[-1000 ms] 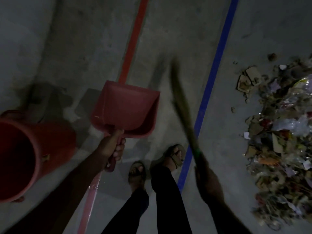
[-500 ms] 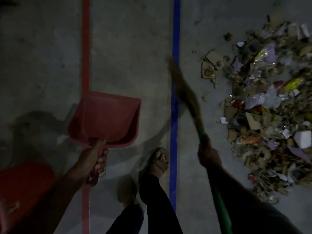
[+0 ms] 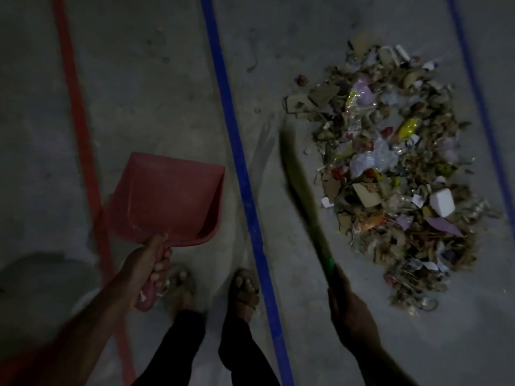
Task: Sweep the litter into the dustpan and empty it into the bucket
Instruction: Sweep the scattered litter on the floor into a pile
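My left hand (image 3: 146, 270) grips the handle of a red dustpan (image 3: 170, 196), held above the floor with its empty scoop facing away from me. My right hand (image 3: 352, 310) holds a broom (image 3: 299, 185) by its green handle; the blurred bristle end points up toward the left edge of the litter. A big heap of litter (image 3: 390, 168), made of cardboard scraps, wrappers, plastic and paper, lies on the floor at the right. The bucket is out of view.
The floor is grey concrete with a red stripe (image 3: 75, 112) at the left and a blue stripe (image 3: 237, 140) between dustpan and litter. Another blue stripe (image 3: 473, 79) runs at the far right. My feet (image 3: 242, 291) in sandals stand at the bottom middle. The scene is dim.
The view has swung right: the red bucket has left the frame at the lower left and the whole litter heap has come into view. Both hands keep their grips; my feet have stepped toward the blue stripe.
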A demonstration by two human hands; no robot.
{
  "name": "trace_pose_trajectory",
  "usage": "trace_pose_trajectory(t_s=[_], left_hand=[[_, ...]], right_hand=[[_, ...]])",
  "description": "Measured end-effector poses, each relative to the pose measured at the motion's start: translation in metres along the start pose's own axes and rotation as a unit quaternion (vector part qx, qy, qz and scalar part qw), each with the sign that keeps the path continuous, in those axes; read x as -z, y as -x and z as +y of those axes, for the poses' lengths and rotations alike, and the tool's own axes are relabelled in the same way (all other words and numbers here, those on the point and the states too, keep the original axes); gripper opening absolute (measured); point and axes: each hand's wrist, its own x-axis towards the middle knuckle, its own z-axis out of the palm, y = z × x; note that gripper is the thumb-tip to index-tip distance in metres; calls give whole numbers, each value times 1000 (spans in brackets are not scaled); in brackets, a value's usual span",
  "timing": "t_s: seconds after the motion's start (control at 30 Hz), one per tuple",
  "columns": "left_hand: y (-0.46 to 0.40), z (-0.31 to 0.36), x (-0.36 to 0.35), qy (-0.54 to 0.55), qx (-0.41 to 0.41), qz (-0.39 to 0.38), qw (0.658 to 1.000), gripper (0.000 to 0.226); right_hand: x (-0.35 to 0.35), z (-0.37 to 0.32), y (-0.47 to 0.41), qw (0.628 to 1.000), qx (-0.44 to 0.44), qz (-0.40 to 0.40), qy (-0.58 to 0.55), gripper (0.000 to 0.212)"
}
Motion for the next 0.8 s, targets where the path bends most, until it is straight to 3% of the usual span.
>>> trace_pose_trajectory(t_s=[0.1, 0.2, 0.33, 0.5, 0.57, 0.67, 0.8], left_hand=[[-5, 24, -5, -40, -2, -10, 999, 44], [-15, 44, -8, -82, 1, -18, 996, 44], [-31, 68, -13, -146, -4, -51, 988, 45], [-35, 107, -16, -183, -25, -60, 981, 43], [-34, 125, -12, -188, -21, -66, 980, 43], [-32, 151, 1, -175, -24, -68, 982, 45], [-28, 186, 25, -163, -29, -64, 984, 46]], right_hand=[[-18, 7, 6, 993, -48, -90, 62, 62], [-18, 19, -13, 986, -96, -110, 80, 63], [13, 20, -49, 984, -176, -16, 26, 53], [58, -15, -73, 966, -227, 118, -40, 58], [59, -34, -57, 964, -200, 159, -75, 60], [47, -67, -25, 971, -157, 145, -109, 64], [23, -122, 6, 974, -82, 164, -131, 85]])
